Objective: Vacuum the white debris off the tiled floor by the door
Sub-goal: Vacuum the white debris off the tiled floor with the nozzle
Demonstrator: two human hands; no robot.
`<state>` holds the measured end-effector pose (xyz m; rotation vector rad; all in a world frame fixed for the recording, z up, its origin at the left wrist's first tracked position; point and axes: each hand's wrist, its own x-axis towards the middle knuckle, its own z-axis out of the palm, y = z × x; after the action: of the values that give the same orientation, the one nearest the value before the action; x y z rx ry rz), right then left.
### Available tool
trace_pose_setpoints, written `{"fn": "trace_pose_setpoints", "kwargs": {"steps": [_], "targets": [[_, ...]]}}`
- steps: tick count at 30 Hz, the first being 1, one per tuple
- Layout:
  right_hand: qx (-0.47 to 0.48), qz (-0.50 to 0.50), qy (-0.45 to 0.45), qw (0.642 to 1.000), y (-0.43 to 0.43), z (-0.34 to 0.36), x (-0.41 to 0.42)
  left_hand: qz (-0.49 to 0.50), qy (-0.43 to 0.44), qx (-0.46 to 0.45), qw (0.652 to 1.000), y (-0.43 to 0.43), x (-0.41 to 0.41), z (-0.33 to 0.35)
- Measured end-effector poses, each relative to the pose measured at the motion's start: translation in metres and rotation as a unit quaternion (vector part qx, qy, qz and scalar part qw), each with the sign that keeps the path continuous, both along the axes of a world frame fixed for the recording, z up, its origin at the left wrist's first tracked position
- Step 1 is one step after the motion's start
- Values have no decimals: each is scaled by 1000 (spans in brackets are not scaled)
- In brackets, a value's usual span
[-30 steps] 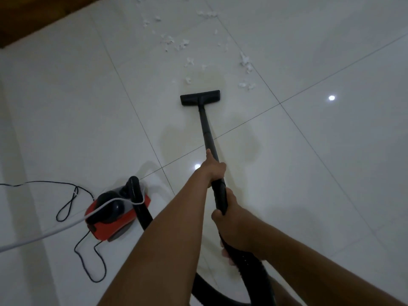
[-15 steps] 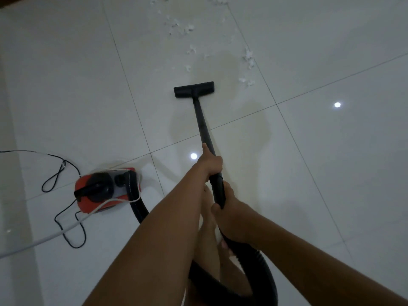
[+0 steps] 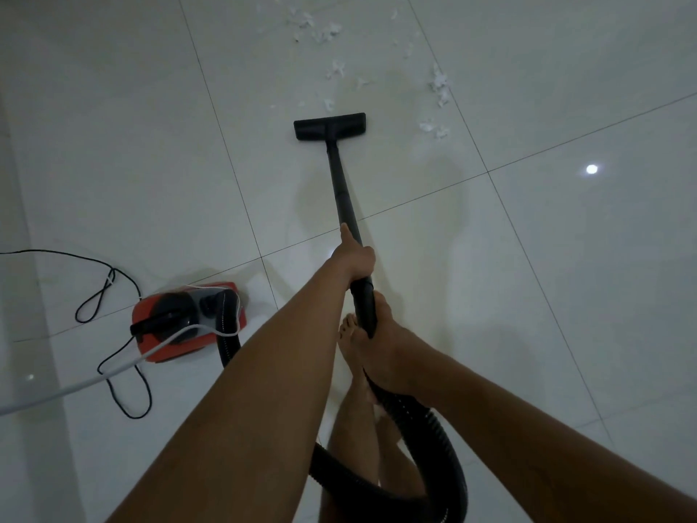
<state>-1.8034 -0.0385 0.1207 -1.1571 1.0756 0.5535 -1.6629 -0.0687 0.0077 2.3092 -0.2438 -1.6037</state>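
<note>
Grip: left hand (image 3: 356,258), fingers wrapped round slim black vacuum wand (image 3: 341,183); right hand (image 3: 384,347) curled round its thicker rear end, likely for steering | wide black nozzle (image 3: 330,126) flat on glossy white tiled floor (image 3: 565,258), scattered white debris (image 3: 437,84) just beyond.

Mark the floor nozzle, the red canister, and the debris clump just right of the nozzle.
floor nozzle (image 3: 330,125), head view, middle of the black head's top
red canister (image 3: 188,322), head view, dark top of the body
debris clump (image 3: 428,127), head view, the white scrap itself

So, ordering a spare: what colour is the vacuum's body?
Vacuum body: red with black, head view.
</note>
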Motion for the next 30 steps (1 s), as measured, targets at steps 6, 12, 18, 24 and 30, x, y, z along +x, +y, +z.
{"fn": "trace_pose_setpoints", "kwargs": {"steps": [6, 12, 18, 24, 30], "targets": [[-15, 0, -6, 1000, 1, -1, -2, -9, -9, 2, 1000, 0, -1, 2], [-33, 9, -14, 999, 15, 4, -10, 27, 17, -11, 999, 13, -8, 10], [-65, 46, -5, 997, 22, 8, -20, 82, 52, -36, 995, 25, -17, 16], [12, -36, -27, 999, 14, 10, -15, 131, 53, -52, 989, 23, -11, 9], [102, -130, -50, 985, 9, 12, -5, 176, 62, -61, 980, 17, 1, 10]]}}
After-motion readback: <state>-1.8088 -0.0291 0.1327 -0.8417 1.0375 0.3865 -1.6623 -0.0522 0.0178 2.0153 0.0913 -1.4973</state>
